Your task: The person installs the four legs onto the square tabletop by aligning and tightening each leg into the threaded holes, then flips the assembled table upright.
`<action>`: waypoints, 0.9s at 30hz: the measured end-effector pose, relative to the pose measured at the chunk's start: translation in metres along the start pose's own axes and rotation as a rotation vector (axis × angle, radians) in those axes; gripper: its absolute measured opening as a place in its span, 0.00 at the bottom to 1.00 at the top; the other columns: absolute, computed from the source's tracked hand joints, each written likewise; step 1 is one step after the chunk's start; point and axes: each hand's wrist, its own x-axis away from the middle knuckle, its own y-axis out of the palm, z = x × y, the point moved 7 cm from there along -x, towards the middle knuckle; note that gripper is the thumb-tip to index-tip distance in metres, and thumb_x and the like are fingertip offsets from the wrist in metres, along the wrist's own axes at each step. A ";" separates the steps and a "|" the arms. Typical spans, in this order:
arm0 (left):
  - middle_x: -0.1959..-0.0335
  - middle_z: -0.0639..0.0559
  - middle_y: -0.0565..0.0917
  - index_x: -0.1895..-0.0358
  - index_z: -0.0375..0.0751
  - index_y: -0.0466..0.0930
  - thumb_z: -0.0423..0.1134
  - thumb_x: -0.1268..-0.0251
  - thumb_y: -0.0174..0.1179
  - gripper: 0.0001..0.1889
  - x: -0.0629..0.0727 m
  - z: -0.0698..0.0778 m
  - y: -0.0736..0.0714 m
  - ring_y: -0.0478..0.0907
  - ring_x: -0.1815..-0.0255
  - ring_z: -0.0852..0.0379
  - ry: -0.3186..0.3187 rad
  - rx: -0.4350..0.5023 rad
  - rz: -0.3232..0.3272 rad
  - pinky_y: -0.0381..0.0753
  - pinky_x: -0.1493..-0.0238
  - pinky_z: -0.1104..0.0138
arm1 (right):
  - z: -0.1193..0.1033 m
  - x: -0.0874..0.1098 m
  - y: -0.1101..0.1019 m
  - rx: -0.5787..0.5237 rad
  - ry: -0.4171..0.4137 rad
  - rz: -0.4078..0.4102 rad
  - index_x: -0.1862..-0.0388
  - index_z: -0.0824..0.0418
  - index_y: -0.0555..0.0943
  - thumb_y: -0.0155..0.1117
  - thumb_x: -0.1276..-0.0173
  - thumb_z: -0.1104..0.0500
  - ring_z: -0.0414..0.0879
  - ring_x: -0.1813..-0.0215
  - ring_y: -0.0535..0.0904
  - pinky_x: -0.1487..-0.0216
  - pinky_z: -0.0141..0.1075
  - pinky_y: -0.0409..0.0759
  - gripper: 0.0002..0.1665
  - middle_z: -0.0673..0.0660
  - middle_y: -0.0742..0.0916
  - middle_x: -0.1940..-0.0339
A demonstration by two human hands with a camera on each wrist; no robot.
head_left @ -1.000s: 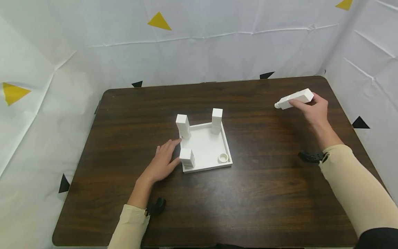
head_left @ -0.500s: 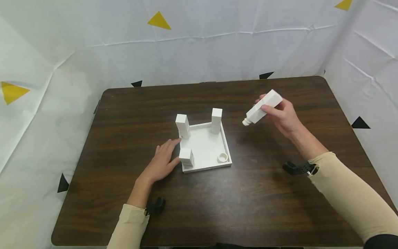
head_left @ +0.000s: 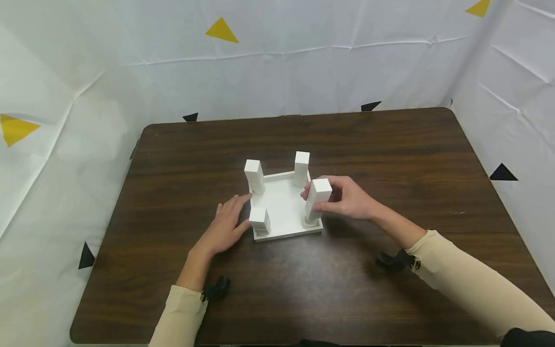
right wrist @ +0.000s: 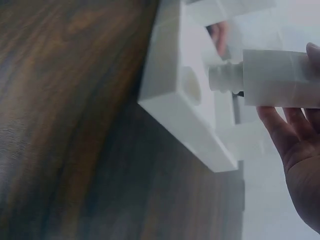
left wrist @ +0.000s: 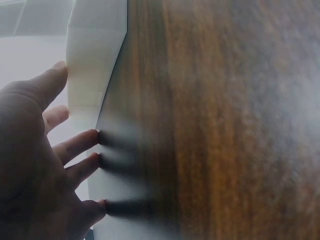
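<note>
A white square tabletop [head_left: 284,205] with raised rims lies upside down on the table. White square legs stand at three of its corners: far left [head_left: 254,176], far right [head_left: 301,167] and near left [head_left: 259,220]. At the near right corner is a round socket [right wrist: 191,85]. My right hand [head_left: 347,198] pinches a fourth leg [head_left: 319,193] between thumb and fingers, screw end down over that corner. In the right wrist view a small gap shows between the threaded end [right wrist: 225,77] and the socket. My left hand [head_left: 225,226], fingers extended, touches the tabletop's left side.
The dark wood-grain table [head_left: 368,289] extends around the tabletop on all sides. White sheeting [head_left: 277,82] with yellow and black triangles hangs behind it and along both sides. Black wrist straps [head_left: 217,288] are worn at both sleeves.
My right hand has carried the leg leftward and nearer from the table's far right, turning it upright with its threaded end down over the socket. My left hand stays at the tabletop's left side.
</note>
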 end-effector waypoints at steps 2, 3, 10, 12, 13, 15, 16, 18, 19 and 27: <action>0.23 0.47 0.56 0.22 0.55 0.50 0.47 0.27 0.54 0.35 0.000 0.000 0.000 0.45 0.21 0.47 0.002 0.001 0.001 0.39 0.28 0.39 | 0.004 0.000 0.005 0.008 0.006 -0.010 0.47 0.63 0.80 0.72 0.41 0.69 0.51 0.48 0.82 0.50 0.43 0.82 0.22 0.57 0.87 0.51; 0.23 0.47 0.56 0.22 0.55 0.49 0.47 0.27 0.54 0.35 -0.001 -0.001 0.000 0.45 0.21 0.47 0.002 0.001 0.000 0.39 0.28 0.39 | 0.007 0.001 0.007 0.012 0.008 -0.011 0.47 0.63 0.80 0.73 0.41 0.69 0.51 0.49 0.82 0.49 0.43 0.81 0.22 0.56 0.87 0.51; 0.22 0.48 0.55 0.22 0.56 0.49 0.48 0.27 0.54 0.35 -0.001 -0.001 0.001 0.45 0.21 0.47 -0.002 0.004 -0.005 0.38 0.28 0.39 | 0.015 0.003 0.013 0.059 -0.005 -0.024 0.47 0.62 0.81 0.74 0.41 0.68 0.50 0.47 0.81 0.43 0.42 0.78 0.23 0.55 0.87 0.50; 0.22 0.47 0.55 0.22 0.56 0.49 0.48 0.27 0.54 0.35 -0.001 -0.001 0.000 0.45 0.21 0.47 -0.003 0.004 -0.003 0.38 0.28 0.39 | 0.017 0.004 0.016 0.065 -0.002 -0.041 0.46 0.62 0.81 0.74 0.41 0.67 0.53 0.47 0.81 0.43 0.40 0.78 0.23 0.55 0.87 0.50; 0.22 0.47 0.55 0.22 0.56 0.49 0.48 0.27 0.54 0.35 -0.001 -0.001 0.000 0.45 0.21 0.47 -0.002 0.005 -0.003 0.38 0.28 0.39 | 0.018 0.004 0.017 0.072 0.002 -0.046 0.45 0.62 0.81 0.74 0.41 0.67 0.53 0.47 0.81 0.43 0.39 0.78 0.24 0.55 0.87 0.50; 0.23 0.47 0.55 0.22 0.56 0.49 0.48 0.27 0.54 0.35 -0.001 0.000 0.000 0.45 0.21 0.47 0.001 0.004 -0.003 0.39 0.28 0.39 | 0.018 0.005 0.019 0.084 0.008 -0.049 0.45 0.62 0.81 0.75 0.42 0.66 0.54 0.47 0.81 0.44 0.38 0.78 0.24 0.54 0.87 0.50; 0.23 0.47 0.55 0.22 0.55 0.49 0.48 0.27 0.54 0.35 -0.001 0.000 0.000 0.45 0.21 0.47 0.002 0.005 -0.003 0.39 0.28 0.39 | 0.018 0.006 0.019 0.087 0.010 -0.049 0.45 0.62 0.81 0.75 0.42 0.66 0.54 0.47 0.81 0.44 0.38 0.78 0.25 0.54 0.86 0.50; 0.23 0.47 0.55 0.22 0.55 0.50 0.48 0.27 0.54 0.35 -0.001 0.001 0.000 0.45 0.21 0.47 0.004 0.008 -0.002 0.38 0.28 0.39 | 0.018 0.006 0.019 0.096 0.013 -0.050 0.45 0.61 0.81 0.75 0.42 0.65 0.52 0.47 0.81 0.44 0.38 0.78 0.25 0.53 0.86 0.50; 0.23 0.47 0.55 0.22 0.55 0.50 0.48 0.27 0.54 0.35 -0.001 0.001 0.000 0.45 0.21 0.47 0.004 0.010 -0.002 0.38 0.28 0.39 | 0.017 0.007 0.019 0.102 0.013 -0.053 0.44 0.61 0.81 0.75 0.42 0.65 0.51 0.47 0.80 0.44 0.38 0.78 0.26 0.53 0.86 0.49; 0.22 0.46 0.55 0.22 0.55 0.50 0.48 0.27 0.54 0.35 0.000 0.000 -0.001 0.45 0.21 0.46 -0.008 0.008 -0.003 0.38 0.28 0.39 | 0.017 0.008 0.017 0.144 0.027 -0.165 0.36 0.59 0.75 0.69 0.39 0.69 0.49 0.40 0.76 0.38 0.41 0.74 0.31 0.52 0.82 0.41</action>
